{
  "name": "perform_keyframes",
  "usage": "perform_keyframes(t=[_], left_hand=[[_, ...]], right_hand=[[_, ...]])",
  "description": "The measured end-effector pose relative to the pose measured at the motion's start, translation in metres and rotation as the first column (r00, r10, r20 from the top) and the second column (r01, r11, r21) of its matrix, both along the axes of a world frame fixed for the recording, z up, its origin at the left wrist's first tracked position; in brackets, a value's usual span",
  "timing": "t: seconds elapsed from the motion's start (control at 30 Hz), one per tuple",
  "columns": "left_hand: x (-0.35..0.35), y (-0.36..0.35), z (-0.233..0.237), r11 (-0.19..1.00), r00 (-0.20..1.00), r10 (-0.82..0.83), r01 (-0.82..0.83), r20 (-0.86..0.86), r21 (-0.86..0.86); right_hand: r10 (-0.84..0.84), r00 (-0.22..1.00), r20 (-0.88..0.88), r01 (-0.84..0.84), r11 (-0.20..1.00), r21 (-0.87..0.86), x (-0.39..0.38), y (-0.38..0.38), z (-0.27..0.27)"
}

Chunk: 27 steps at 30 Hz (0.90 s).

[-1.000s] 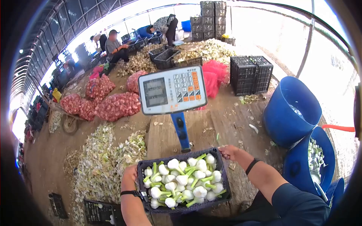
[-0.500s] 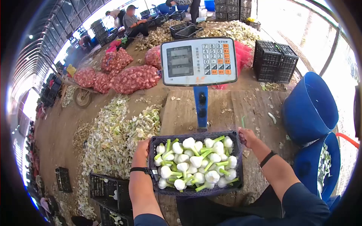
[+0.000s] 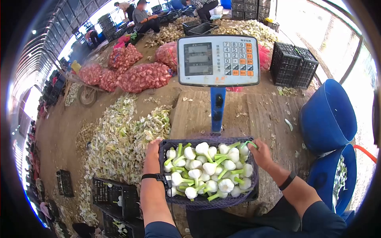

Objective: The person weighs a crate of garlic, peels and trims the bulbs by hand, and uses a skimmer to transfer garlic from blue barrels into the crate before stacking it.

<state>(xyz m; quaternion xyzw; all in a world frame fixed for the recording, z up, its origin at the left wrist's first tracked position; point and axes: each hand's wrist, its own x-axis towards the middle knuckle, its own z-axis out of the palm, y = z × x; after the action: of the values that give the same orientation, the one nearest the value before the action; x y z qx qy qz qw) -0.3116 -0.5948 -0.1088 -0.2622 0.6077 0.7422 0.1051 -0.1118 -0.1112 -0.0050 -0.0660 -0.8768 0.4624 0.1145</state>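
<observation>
The black crate (image 3: 163,162) sat at the lower centre of the frame, heaped with white garlic bulbs (image 3: 226,185) and their green stalks, with purple netting (image 3: 254,176) around its sides. It looked stiff-walled and probably heavy when full, so the rigid rim on both short sides seemed your best hold; the netting looked soft and likely to slip or snag under your fingers. The bulbs looked firm but could bruise, and the top ones might roll off if you tipped it. Your left hand (image 3: 153,150) was against the upper left corner, its fingertips hidden, so how firmly it gripped could not be told. Your right hand (image 3: 262,154) pinched a green cord (image 3: 248,142) at the upper right corner. Just beyond stood the blue post (image 3: 218,109) carrying the scale display (image 3: 218,59). Pale peelings (image 3: 119,139) lay left of the crate, and a blue tub (image 3: 327,115) stood at the right of the frame.
</observation>
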Motion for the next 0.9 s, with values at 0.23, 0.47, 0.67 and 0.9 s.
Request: perform_keyframes(t=[0.23,0.47,0.67,0.9], left_hand=[[-0.001,-0.001,0.009,0.985,0.981,-0.122,0.139,0.154,-0.107],[-0.022,-0.011,0.032,0.857,0.867,-0.401,0.469,0.296,-0.212],[-0.009,0.012,0.03,0.992,0.989,-0.104,0.111,0.106,-0.06],[-0.012,0.003,0.105,0.917,0.921,-0.367,0.382,-0.13,0.116]], right_hand=[[-0.037,0.99,-0.139,0.08,0.946,0.313,0.018,-0.01,-0.03],[-0.077,0.98,-0.184,0.142,0.916,0.374,0.016,-0.014,-0.031],[-0.056,0.981,-0.185,0.131,0.897,0.422,0.016,-0.016,-0.034],[-0.072,0.982,-0.175,0.141,0.898,0.417,0.017,-0.017,-0.034]])
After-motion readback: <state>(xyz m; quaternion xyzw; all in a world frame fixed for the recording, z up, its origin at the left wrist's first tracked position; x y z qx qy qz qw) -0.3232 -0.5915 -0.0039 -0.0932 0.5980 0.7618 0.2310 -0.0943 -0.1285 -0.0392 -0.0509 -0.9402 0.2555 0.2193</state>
